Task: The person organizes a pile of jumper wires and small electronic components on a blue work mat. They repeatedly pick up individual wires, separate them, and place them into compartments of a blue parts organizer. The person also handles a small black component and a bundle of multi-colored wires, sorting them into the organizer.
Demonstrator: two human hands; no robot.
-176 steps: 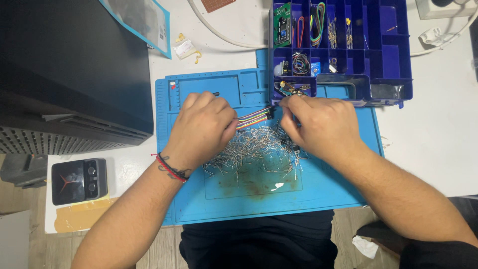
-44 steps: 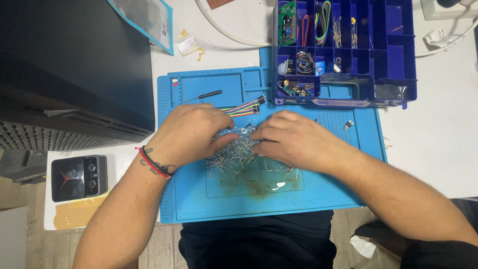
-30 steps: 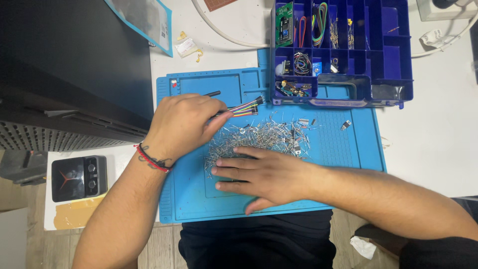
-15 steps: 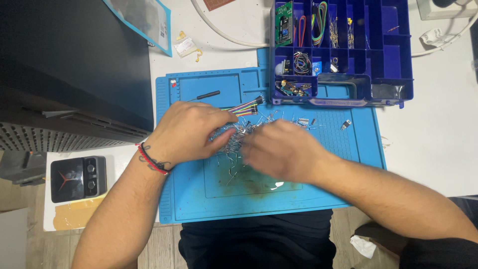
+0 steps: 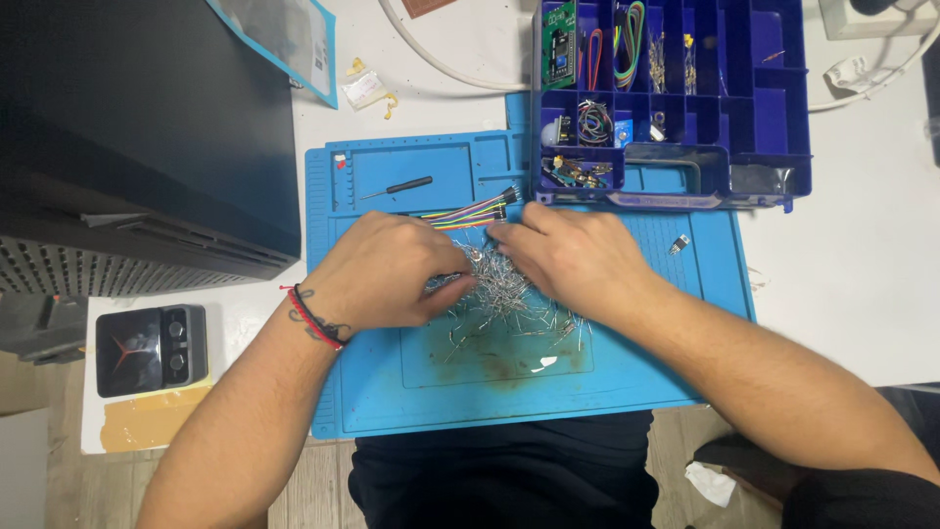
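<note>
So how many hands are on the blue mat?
2. The left hand rests on the mat at the left of the pile of small metal parts; the right hand at its right.

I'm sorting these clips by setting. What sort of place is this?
Most likely an electronics hobby or repair bench. Both hands, left hand and right hand, sift a pile of small metal-legged components on a blue work mat, beside a blue compartment organiser holding wires and parts.
</note>
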